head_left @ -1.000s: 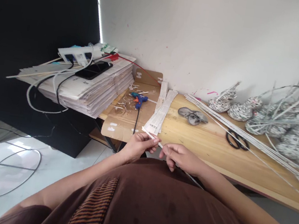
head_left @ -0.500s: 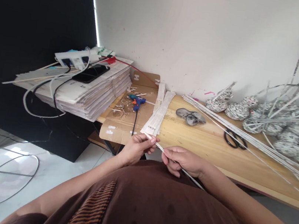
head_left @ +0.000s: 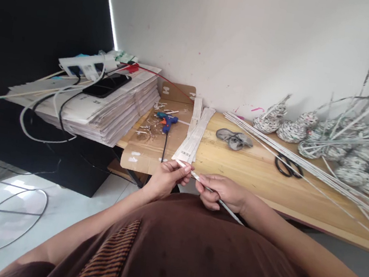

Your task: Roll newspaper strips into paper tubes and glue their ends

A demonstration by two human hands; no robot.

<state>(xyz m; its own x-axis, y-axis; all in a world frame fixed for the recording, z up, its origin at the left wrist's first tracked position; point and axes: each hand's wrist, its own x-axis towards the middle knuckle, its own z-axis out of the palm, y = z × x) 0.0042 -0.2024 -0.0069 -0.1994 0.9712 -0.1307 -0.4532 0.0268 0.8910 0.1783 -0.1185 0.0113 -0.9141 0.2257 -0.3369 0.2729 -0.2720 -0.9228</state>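
A thin rolled paper stick [head_left: 229, 211] runs slantwise between my hands, just in front of the table edge. My left hand [head_left: 169, 178] pinches its upper left end between thumb and fingers. Around its middle, my right hand [head_left: 220, 191] is closed, and the lower end sticks out toward my brown clothing. Just beyond my left hand lie flat printed paper strips [head_left: 196, 133], partly overlapping. A blue glue gun [head_left: 169, 124] rests on a cardboard sheet [head_left: 140, 154] among small paper scraps.
Left stands a tall paper stack [head_left: 118, 119] bearing a phone [head_left: 107, 85], a power strip [head_left: 84, 66] and loose cables. On the wooden table [head_left: 249, 169] are a grey cloth [head_left: 234, 139], black-handled scissors [head_left: 287, 166], long paper sticks [head_left: 273, 145] and several woven paper pieces [head_left: 291, 131] by the wall.
The view has shifted slightly. My right hand has moved a little up and left along with the stick, and both hands still hold it.
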